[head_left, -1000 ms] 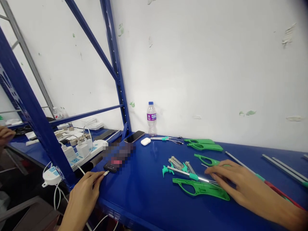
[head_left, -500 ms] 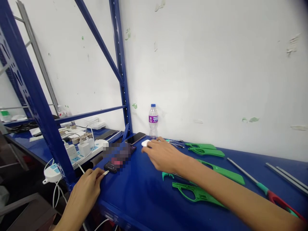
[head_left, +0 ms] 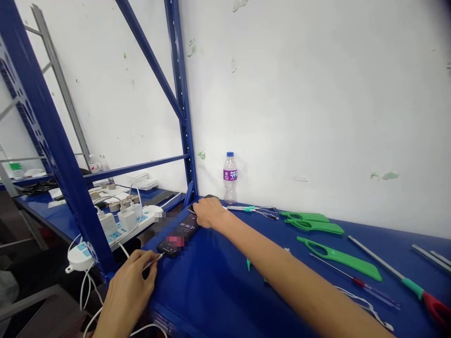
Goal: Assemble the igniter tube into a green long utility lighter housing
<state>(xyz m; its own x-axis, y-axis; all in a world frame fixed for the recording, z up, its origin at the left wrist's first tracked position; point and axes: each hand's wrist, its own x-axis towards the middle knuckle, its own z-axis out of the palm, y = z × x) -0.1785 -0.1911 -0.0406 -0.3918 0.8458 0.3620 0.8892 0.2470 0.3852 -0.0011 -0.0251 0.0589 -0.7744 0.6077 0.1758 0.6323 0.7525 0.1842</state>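
My left hand (head_left: 130, 281) pinches the cable (head_left: 161, 256) at the near phone (head_left: 189, 225), seemingly to steady it, while my right hand (head_left: 211, 212) curls over the far phone (head_left: 190, 208), hold impossible to tell.

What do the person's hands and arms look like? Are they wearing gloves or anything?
No gloves! The left hand and right hand are both bare, with ordinary human fingers. No sleeve shows on either forearm, and I can't see a watch or bracelet.
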